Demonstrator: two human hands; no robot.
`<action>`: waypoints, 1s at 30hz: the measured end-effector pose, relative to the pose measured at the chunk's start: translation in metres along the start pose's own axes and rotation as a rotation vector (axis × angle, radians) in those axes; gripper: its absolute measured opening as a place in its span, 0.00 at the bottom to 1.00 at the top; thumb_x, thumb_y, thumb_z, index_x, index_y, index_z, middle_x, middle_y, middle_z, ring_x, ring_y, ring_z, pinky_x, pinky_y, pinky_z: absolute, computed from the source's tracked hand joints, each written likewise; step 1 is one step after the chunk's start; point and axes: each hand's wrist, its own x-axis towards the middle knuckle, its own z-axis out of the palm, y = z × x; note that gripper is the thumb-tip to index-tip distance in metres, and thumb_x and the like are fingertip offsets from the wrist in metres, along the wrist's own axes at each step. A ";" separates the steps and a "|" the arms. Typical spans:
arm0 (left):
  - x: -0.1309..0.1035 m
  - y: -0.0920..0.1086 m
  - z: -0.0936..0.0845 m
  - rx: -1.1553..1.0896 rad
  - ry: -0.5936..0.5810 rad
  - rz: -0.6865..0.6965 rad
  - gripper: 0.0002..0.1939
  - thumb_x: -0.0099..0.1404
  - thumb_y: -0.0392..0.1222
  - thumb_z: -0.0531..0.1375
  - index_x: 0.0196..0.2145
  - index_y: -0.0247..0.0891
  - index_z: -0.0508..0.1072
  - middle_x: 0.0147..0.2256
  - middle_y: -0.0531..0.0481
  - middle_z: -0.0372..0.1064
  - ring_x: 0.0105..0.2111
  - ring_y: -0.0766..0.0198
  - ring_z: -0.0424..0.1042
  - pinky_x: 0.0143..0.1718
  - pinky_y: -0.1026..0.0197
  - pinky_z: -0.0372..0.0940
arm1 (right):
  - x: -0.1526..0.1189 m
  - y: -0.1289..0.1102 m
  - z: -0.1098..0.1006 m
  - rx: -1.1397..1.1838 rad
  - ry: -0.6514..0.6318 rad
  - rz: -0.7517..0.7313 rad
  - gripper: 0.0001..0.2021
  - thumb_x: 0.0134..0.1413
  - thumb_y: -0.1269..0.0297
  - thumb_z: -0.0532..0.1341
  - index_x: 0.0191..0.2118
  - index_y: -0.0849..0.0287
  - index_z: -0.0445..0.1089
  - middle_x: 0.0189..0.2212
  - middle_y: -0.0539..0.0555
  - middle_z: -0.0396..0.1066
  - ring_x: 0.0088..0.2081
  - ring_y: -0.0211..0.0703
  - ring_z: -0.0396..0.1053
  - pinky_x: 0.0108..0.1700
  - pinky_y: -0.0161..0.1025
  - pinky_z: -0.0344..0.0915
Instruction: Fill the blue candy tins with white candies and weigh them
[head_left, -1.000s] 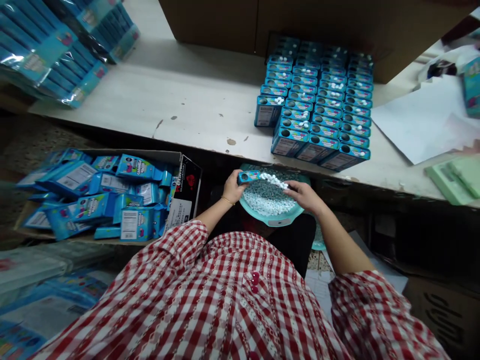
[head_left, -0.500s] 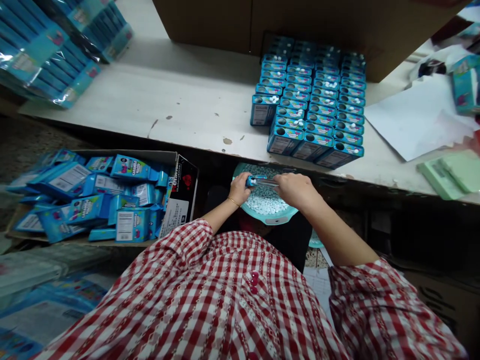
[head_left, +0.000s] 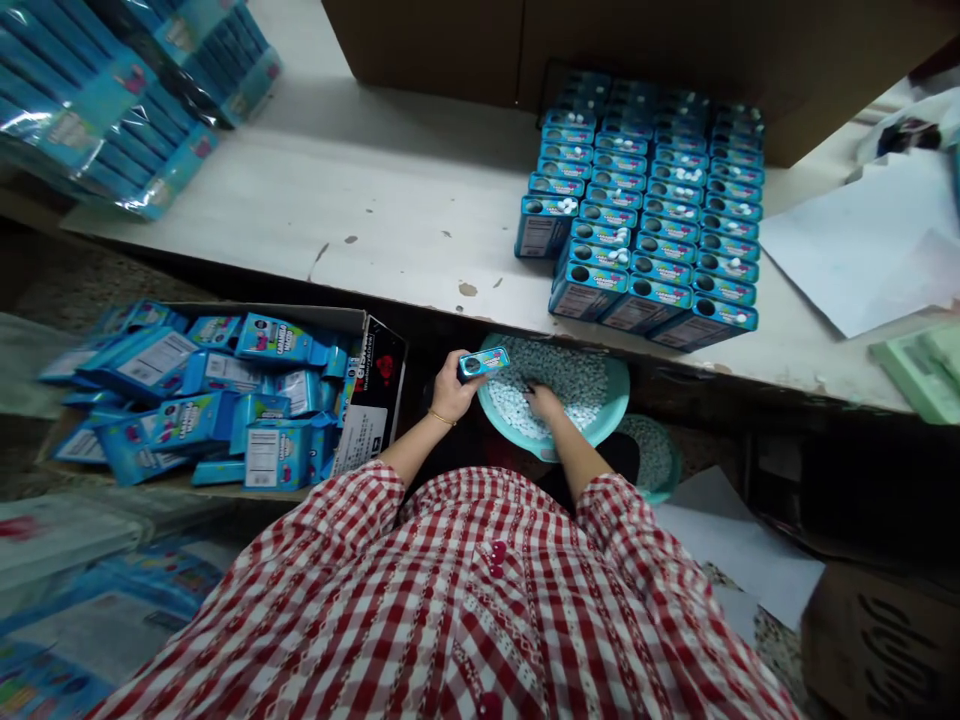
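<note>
My left hand (head_left: 450,388) is closed around a small blue candy box (head_left: 484,362), held over the left rim of a turquoise basin (head_left: 616,400). The box's top faces up and has a round dark hole at its left end. Small white candies (head_left: 581,385) fill the basin. Inside it, my right hand (head_left: 545,403) reaches down to the candies with its fingers curled. Whatever those fingertips grip is hidden from me.
Rows of blue candy boxes (head_left: 660,220) stand on the white table (head_left: 390,200). A carton (head_left: 382,395) of jumbled blue boxes lies at left. Wrapped packs (head_left: 97,110) sit at upper left, papers (head_left: 862,240) at right. A second basin (head_left: 660,455) is lower right.
My right hand has left the box, where it held a clear tool, and gone down into the candies. My left hand has moved left with the box, tilting its top towards me.
</note>
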 end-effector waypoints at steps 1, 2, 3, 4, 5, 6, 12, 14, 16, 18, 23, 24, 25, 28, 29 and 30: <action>0.001 0.000 -0.002 -0.003 0.012 -0.002 0.21 0.49 0.43 0.65 0.39 0.39 0.64 0.34 0.54 0.66 0.34 0.65 0.67 0.39 0.62 0.61 | 0.004 -0.002 0.005 0.119 0.015 -0.011 0.17 0.54 0.69 0.54 0.49 0.66 0.69 0.40 0.61 0.73 0.44 0.46 0.69 0.43 0.37 0.64; 0.001 -0.001 -0.004 -0.008 0.025 -0.001 0.21 0.48 0.43 0.65 0.39 0.39 0.64 0.33 0.54 0.66 0.33 0.65 0.67 0.38 0.62 0.61 | 0.006 -0.001 0.007 0.229 0.025 -0.008 0.17 0.53 0.70 0.55 0.48 0.67 0.69 0.40 0.60 0.73 0.44 0.45 0.68 0.43 0.37 0.64; 0.002 -0.001 -0.005 -0.013 0.040 0.000 0.21 0.48 0.43 0.65 0.39 0.39 0.64 0.33 0.54 0.66 0.33 0.65 0.66 0.38 0.63 0.62 | 0.005 0.002 0.007 0.318 0.032 -0.003 0.16 0.52 0.70 0.56 0.47 0.67 0.70 0.39 0.59 0.73 0.42 0.44 0.69 0.43 0.36 0.64; 0.004 -0.002 -0.005 -0.021 0.053 0.001 0.21 0.48 0.43 0.66 0.39 0.39 0.64 0.32 0.54 0.66 0.32 0.66 0.66 0.37 0.63 0.62 | 0.003 0.007 0.004 0.370 0.038 -0.006 0.16 0.50 0.69 0.56 0.46 0.67 0.70 0.36 0.57 0.74 0.39 0.43 0.69 0.42 0.35 0.64; 0.005 -0.002 -0.005 -0.030 0.063 0.003 0.22 0.47 0.42 0.66 0.39 0.39 0.64 0.32 0.55 0.66 0.32 0.66 0.66 0.37 0.63 0.62 | -0.001 0.012 -0.001 0.384 0.044 -0.011 0.16 0.50 0.68 0.55 0.45 0.67 0.70 0.33 0.55 0.74 0.36 0.41 0.69 0.39 0.35 0.64; 0.006 -0.003 -0.004 -0.037 0.068 0.007 0.22 0.47 0.42 0.66 0.39 0.39 0.64 0.32 0.55 0.66 0.32 0.66 0.66 0.37 0.63 0.62 | -0.007 0.018 -0.008 0.407 0.054 -0.012 0.17 0.49 0.67 0.56 0.44 0.67 0.70 0.30 0.53 0.73 0.33 0.40 0.68 0.37 0.35 0.65; 0.008 0.002 0.016 0.028 -0.021 0.066 0.20 0.48 0.38 0.65 0.39 0.40 0.64 0.34 0.53 0.67 0.34 0.63 0.67 0.40 0.60 0.63 | -0.057 0.028 -0.071 0.467 0.108 -0.096 0.17 0.47 0.60 0.57 0.42 0.63 0.72 0.29 0.52 0.72 0.32 0.41 0.68 0.36 0.37 0.64; 0.007 0.005 0.026 0.075 -0.077 0.098 0.19 0.48 0.35 0.64 0.39 0.40 0.65 0.36 0.51 0.67 0.37 0.61 0.67 0.42 0.59 0.63 | -0.072 0.019 -0.095 0.426 0.103 -0.158 0.18 0.49 0.60 0.57 0.45 0.62 0.71 0.35 0.54 0.74 0.37 0.43 0.69 0.40 0.38 0.64; 0.005 0.008 0.036 0.117 -0.124 0.128 0.19 0.49 0.33 0.63 0.40 0.40 0.65 0.38 0.50 0.67 0.40 0.59 0.67 0.44 0.57 0.62 | -0.083 0.003 -0.116 0.302 0.082 -0.185 0.18 0.51 0.60 0.57 0.47 0.60 0.70 0.39 0.55 0.74 0.40 0.45 0.69 0.42 0.38 0.63; 0.002 0.011 0.044 0.160 -0.154 0.155 0.19 0.49 0.33 0.62 0.40 0.39 0.65 0.40 0.48 0.67 0.41 0.58 0.67 0.45 0.56 0.62 | -0.091 -0.017 -0.133 0.097 0.053 -0.161 0.17 0.52 0.60 0.56 0.47 0.58 0.70 0.40 0.55 0.74 0.41 0.47 0.70 0.43 0.39 0.63; -0.003 0.017 0.051 0.263 -0.200 0.200 0.18 0.51 0.34 0.61 0.41 0.39 0.66 0.41 0.46 0.67 0.43 0.55 0.67 0.46 0.54 0.61 | -0.101 -0.069 -0.153 -0.395 0.002 -0.042 0.15 0.55 0.60 0.53 0.45 0.56 0.71 0.41 0.59 0.73 0.43 0.55 0.70 0.42 0.46 0.64; -0.003 0.017 0.051 0.273 -0.203 0.205 0.18 0.51 0.34 0.61 0.41 0.39 0.66 0.41 0.46 0.67 0.43 0.55 0.67 0.46 0.54 0.61 | -0.102 -0.077 -0.154 -0.454 -0.003 -0.039 0.15 0.56 0.60 0.52 0.44 0.57 0.71 0.41 0.60 0.73 0.42 0.55 0.71 0.41 0.47 0.65; -0.004 0.017 0.051 0.278 -0.204 0.210 0.18 0.51 0.34 0.61 0.41 0.39 0.66 0.41 0.46 0.67 0.43 0.55 0.67 0.46 0.54 0.61 | -0.103 -0.083 -0.155 -0.501 -0.007 -0.042 0.15 0.56 0.61 0.51 0.43 0.58 0.71 0.40 0.61 0.73 0.41 0.55 0.71 0.40 0.46 0.65; -0.003 0.015 0.050 0.267 -0.197 0.211 0.18 0.51 0.35 0.61 0.41 0.39 0.66 0.41 0.46 0.67 0.42 0.56 0.67 0.46 0.54 0.61 | -0.108 -0.096 -0.157 -0.583 -0.001 -0.059 0.15 0.57 0.63 0.50 0.42 0.61 0.71 0.39 0.62 0.73 0.39 0.55 0.72 0.37 0.45 0.66; -0.003 0.014 0.050 0.257 -0.194 0.207 0.18 0.51 0.35 0.61 0.41 0.39 0.66 0.41 0.47 0.67 0.42 0.56 0.67 0.46 0.54 0.61 | -0.110 -0.096 -0.158 -0.593 0.006 -0.064 0.15 0.58 0.64 0.50 0.42 0.61 0.70 0.39 0.62 0.73 0.38 0.55 0.72 0.36 0.44 0.66; -0.002 0.012 0.049 0.243 -0.190 0.200 0.18 0.50 0.34 0.61 0.41 0.40 0.66 0.40 0.47 0.67 0.42 0.56 0.67 0.46 0.54 0.61 | -0.113 -0.095 -0.159 -0.595 0.017 -0.070 0.15 0.58 0.63 0.49 0.43 0.60 0.70 0.40 0.61 0.72 0.38 0.54 0.72 0.36 0.44 0.66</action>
